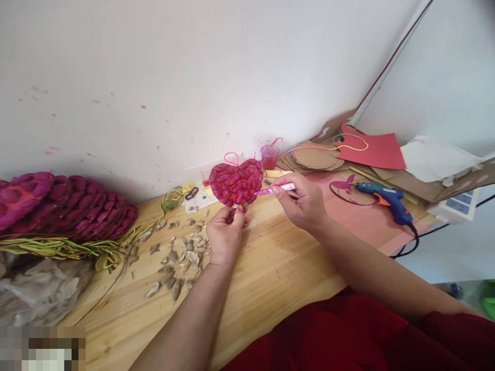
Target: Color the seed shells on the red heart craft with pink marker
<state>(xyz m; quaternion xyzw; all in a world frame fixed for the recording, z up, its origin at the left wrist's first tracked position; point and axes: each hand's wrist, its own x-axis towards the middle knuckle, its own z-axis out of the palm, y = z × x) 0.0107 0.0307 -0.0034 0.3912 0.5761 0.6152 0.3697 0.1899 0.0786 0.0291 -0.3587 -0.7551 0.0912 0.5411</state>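
My left hand [228, 229] pinches the bottom tip of a heart-shaped ornament [236, 183], holding it upright above the table. Its face is covered with peanut shells coloured dark pink, and a pink cord loop rises from its top. In my right hand [303, 203] is a paint marker [284, 189] with a white barrel and a pink front end. The marker's tip meets, or nearly meets, the heart's lower right edge. Behind the heart, to the right, a clear plastic cup [269, 155] holds pink liquid.
Peanut shells [189, 252] lie scattered left of my hands. Stacked pink shell-covered pieces [73, 206] with yellow-green cords [77, 243] stand at far left, beside a plastic bag [42, 293]. A blue glue gun [394, 198], cardboard pieces [317, 155] and red paper [373, 147] are on the right.
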